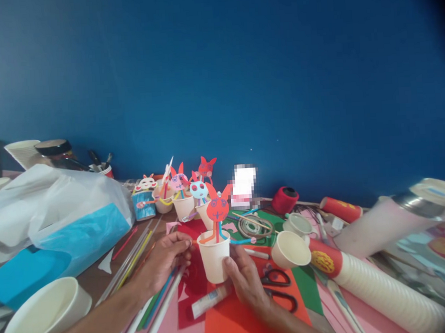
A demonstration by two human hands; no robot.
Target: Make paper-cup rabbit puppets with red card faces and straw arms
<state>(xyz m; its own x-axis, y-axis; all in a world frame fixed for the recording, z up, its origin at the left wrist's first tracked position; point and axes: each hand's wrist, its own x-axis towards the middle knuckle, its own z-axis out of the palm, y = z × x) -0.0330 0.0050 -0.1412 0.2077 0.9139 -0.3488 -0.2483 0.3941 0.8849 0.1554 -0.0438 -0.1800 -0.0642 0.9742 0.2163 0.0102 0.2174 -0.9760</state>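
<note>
A white paper cup (214, 262) with a red paper rabbit face (217, 208) standing over it on a straw is between my hands. My right hand (247, 281) grips the cup, thumb on its front side. My left hand (171, 255) has its fingers pinched at the outer end of the orange straw arm (203, 242); any small piece at the fingertips is hidden. A blue straw arm (238, 241) sticks out to the right, with a small pink round piece at its tip. Below the cup lies a glue stick (211, 301), and black-handled scissors (277, 278) are right of my right hand.
Several cup puppets (183, 207) stand behind. Straws (164, 295) lie front left near a white bowl (46, 313). Paper cups (291, 249) and a long cup stack (388, 289) are on the right. A red thread spool (285, 200) sits by the blue wall (277, 82).
</note>
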